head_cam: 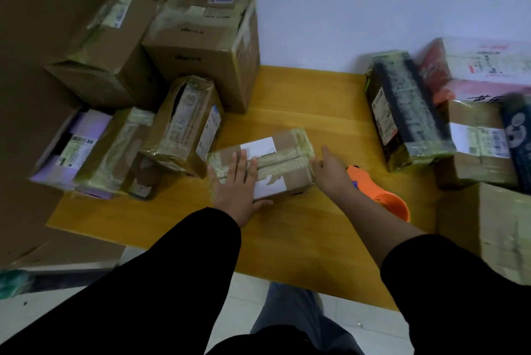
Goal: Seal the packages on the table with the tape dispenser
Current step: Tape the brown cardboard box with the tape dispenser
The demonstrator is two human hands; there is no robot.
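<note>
Left hand [235, 182] is laid flat on the small box [287, 147] on the counter [301, 96], right hand [330, 173] is rested unclenched against its end, the tape dispenser [385, 199] just behind; stiff and likely light, the box is best gripped by both ends.

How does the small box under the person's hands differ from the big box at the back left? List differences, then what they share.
The small box is low and flat; the big box is far taller. The small box lies in the middle of the table, with the left hand flat on top and the right hand at its end; the big box stands untouched by the wall. Both are taped brown cardboard.
</note>
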